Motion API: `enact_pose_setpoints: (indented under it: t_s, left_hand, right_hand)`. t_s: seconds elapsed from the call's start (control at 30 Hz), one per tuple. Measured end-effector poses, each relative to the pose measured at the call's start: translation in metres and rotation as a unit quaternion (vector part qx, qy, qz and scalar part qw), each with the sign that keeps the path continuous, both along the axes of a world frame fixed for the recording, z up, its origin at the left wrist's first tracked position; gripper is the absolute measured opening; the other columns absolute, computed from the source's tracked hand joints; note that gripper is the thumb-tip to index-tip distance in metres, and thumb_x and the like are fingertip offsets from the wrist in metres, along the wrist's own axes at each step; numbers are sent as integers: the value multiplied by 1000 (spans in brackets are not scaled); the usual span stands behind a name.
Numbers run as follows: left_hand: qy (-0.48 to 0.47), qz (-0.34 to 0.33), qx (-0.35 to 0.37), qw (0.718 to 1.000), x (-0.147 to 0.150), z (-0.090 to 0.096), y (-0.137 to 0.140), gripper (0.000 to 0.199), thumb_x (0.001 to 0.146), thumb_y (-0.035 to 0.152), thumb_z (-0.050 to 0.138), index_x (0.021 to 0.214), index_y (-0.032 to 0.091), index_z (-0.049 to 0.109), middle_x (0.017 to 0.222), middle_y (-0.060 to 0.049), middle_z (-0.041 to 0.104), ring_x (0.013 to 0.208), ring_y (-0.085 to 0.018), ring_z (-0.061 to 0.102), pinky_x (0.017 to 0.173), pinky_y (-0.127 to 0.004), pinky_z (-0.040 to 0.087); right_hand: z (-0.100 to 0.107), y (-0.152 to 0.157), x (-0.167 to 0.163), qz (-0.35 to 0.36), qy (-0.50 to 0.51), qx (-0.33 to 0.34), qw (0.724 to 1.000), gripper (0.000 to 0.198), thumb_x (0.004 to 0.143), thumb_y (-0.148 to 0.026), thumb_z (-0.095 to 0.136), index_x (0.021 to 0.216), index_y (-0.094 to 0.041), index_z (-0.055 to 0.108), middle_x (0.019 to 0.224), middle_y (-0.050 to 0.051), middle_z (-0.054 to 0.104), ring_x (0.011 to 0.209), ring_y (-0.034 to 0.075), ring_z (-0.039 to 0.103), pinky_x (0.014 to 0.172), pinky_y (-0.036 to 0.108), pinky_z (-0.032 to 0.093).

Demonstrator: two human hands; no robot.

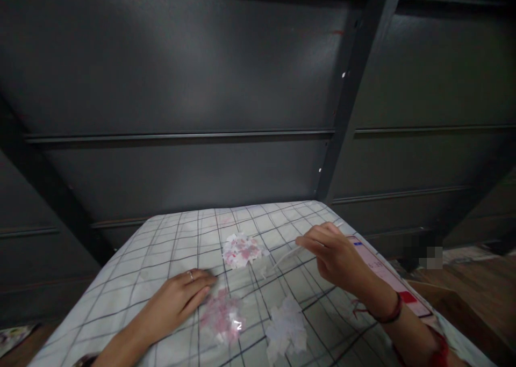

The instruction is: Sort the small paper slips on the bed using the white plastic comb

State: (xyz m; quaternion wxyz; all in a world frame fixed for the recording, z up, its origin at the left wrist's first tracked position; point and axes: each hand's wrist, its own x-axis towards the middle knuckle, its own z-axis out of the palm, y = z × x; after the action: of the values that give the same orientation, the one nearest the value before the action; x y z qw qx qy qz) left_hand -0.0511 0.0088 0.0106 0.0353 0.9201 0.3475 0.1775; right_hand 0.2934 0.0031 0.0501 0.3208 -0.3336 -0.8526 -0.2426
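My right hand (328,251) is closed in a pinch on a thin pale stick (288,255), which slants down to the left. Its blurred tip is near small clear scraps (264,271) on the cloth, and I cannot tell whether they touch. A heap of white and pink scraps (242,250) lies just left of that tip. My left hand (183,297) rests on the cloth with fingers stretched out, holding nothing. By its fingertips sits a pile of shiny pinkish, see-through scraps (221,317). Nearer to me is a pile of plain white scraps (286,329).
A checked white cloth (161,249) covers the table. Beneath my right forearm, at the right edge, lies a phone (373,262) with a lit pink screen. A dark grey metal wall (193,87) stands behind the table. A brown box (451,308) is at the lower right.
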Motion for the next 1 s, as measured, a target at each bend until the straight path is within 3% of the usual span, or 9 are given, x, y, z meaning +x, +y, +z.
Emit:
enact_pose_setpoints:
  t_s: [0.67,1.0]
  left_hand:
    - [-11,-13,-6,1000,5,4,0,27,93,27,38,105,24,62,98,-2,68,88,-16,64,79,-27,52]
    - [-10,-15,-9,1000,3,1,0,25,93,25,40,105,23,62,98,-1,68,88,-15,63,80,-26,52]
  right_hand:
    - [-8,0,-10,34,16,-9,999,50,59,8,33,97,-17,52,74,1,53,67,15,43,62,30,31]
    - [-7,0,-7,-15,12,-23,1000,46,59,6,35,95,-17,53,72,2,52,67,16,41,62,31,30]
